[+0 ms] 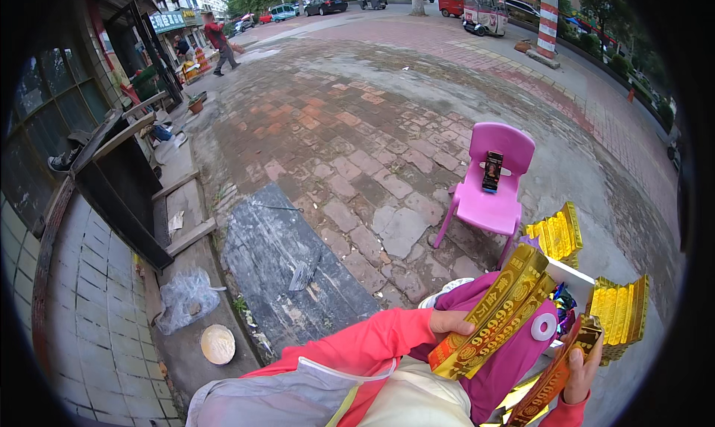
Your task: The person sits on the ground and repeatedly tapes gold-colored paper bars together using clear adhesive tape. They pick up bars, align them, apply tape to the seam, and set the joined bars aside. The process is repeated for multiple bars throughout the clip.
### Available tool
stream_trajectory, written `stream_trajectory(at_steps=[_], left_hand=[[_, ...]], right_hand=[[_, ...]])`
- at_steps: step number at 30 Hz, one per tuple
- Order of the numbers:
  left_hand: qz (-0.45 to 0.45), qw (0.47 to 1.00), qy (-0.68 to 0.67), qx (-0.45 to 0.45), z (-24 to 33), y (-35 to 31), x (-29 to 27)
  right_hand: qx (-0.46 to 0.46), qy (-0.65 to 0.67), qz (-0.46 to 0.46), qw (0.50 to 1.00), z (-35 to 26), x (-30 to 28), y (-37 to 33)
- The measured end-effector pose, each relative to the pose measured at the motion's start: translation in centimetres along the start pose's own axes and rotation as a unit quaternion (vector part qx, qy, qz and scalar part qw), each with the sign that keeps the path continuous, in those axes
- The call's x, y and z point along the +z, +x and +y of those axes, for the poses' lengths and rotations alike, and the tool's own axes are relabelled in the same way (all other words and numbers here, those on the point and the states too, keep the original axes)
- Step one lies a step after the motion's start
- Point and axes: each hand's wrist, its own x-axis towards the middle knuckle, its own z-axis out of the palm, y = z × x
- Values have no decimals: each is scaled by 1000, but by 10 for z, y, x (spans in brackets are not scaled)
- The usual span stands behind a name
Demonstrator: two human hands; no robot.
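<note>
My left hand [450, 323] is closed on a pair of long gold paper bars [495, 308], printed in red and gold, that lie over my lap. At the lower right, my right hand [581, 371] grips a red-and-gold paper bar [547, 386], tilted, with its lower end cut off by the picture's edge. Between the hands, a white ring-shaped roll [544, 327] rests on my purple trousers. Beyond it stands a white box [572, 279] with shiny coloured foil [564, 300] inside. Stacks of gold bars stand behind [555, 235] and to the right [620, 311] of the box.
A pink chair [491, 203] ahead bears a phone [491, 171]. To the left lie a dark board [268, 248] with a flat brush [302, 276], a plastic bag [188, 300] and a bowl [218, 344] of pale paste. Far off, a person [218, 43] walks along the shopfronts.
</note>
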Motion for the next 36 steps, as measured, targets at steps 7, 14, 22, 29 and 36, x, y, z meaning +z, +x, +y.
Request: stream_trajectory(at_steps=[7,14,22,29,36], left_hand=[[-18,998,63,-10,-20,0,2],[-3,968,251,-18,-49,-7,-17],[19,914,397,-83,-31,-19,-25],[58,924,360,-111,-26,-27,-36],[78,921,363,-121,-26,-28,-32]], right_hand=[[29,1,53,998,92,59,23],[69,-25,1,997,129,79,9],[-59,-321,1,945,92,89,-20],[-99,-363,158,913,72,73,-7],[-78,-417,76,902,80,65,10]])
